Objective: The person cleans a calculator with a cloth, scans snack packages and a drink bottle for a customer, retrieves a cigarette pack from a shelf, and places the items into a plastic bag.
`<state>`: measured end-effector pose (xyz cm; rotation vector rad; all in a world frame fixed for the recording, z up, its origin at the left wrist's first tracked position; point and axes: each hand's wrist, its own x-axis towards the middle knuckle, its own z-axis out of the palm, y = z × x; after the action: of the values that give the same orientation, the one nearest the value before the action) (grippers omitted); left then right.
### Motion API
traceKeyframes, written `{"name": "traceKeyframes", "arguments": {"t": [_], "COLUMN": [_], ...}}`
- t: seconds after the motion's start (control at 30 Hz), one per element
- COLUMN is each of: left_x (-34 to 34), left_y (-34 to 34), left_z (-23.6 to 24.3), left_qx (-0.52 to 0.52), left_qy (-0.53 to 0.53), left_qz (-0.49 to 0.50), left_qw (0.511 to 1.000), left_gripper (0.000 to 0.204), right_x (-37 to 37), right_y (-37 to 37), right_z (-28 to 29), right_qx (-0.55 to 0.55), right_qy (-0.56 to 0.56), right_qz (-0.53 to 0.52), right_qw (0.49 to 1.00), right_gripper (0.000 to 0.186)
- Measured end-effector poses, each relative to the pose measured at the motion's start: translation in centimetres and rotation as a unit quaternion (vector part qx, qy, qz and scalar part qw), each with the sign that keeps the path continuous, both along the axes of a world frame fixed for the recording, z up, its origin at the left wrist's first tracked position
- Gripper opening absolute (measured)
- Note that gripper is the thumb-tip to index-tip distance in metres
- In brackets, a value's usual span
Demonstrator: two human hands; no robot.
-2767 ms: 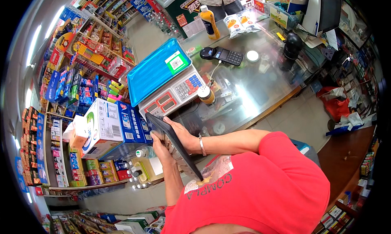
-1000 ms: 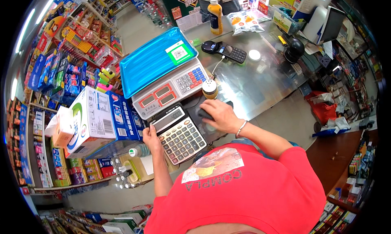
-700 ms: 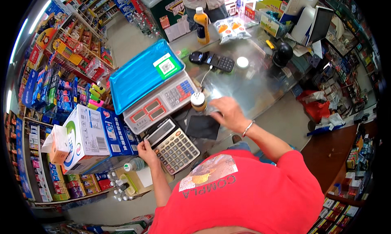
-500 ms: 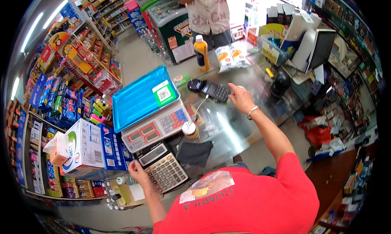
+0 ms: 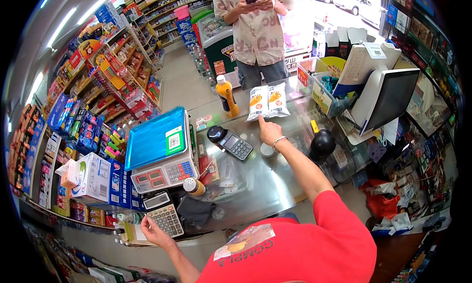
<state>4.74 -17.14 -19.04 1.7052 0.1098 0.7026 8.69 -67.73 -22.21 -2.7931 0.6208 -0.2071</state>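
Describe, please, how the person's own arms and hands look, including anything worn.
The left hand and right hand are bare, ungloved. A thin, silvery band circles the right wrist; none shows on the left. The right sleeve is red and short.

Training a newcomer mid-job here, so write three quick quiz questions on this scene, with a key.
1. Which hand has a finger extended toward the two white-and-orange plastic snack bags?
2. True or false: the tall yellow plastic bottle with a white cap stands left of those bags.
3. Which is nearest the left hand? a) white-backed monitor; b) black keypad card terminal; c) beige-and-black rectangular calculator.

Key: 1. The right hand. 2. True. 3. c.
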Motion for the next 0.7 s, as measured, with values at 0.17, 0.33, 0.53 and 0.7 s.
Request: {"name": "traceKeyframes", "arguments": {"t": [0.17, 0.33, 0.53, 0.7], "left_x": [-1.0, -0.4, 0.7, 0.1], "left_y": [-3.3, -8.8, -13.8, -18.0], "left_z": [2.0, 2.8, 2.4, 2.0], "left_qx": [0.007, -0.020, -0.071, -0.085], "left_qy": [-0.020, -0.041, -0.010, 0.045], "left_qz": [-0.012, -0.098, -0.207, -0.309], "left_qw": [1.000, 0.994, 0.976, 0.946], "left_gripper": [0.021, 0.016, 0.015, 0.015], "right_x": [-2.8, -7.2, -12.4, -14.9], "right_y": [-0.4, 0.2, 2.4, 3.6], "right_z": [-0.6, -0.1, -2.6, -4.8], "right_qx": [0.050, 0.076, 0.148, 0.149], "right_qy": [-0.065, -0.088, -0.098, -0.168], "right_qz": [0.005, 0.032, 0.043, 0.040], "right_qw": [0.997, 0.993, 0.983, 0.974], "right_gripper": [0.058, 0.056, 0.047, 0.042]}}
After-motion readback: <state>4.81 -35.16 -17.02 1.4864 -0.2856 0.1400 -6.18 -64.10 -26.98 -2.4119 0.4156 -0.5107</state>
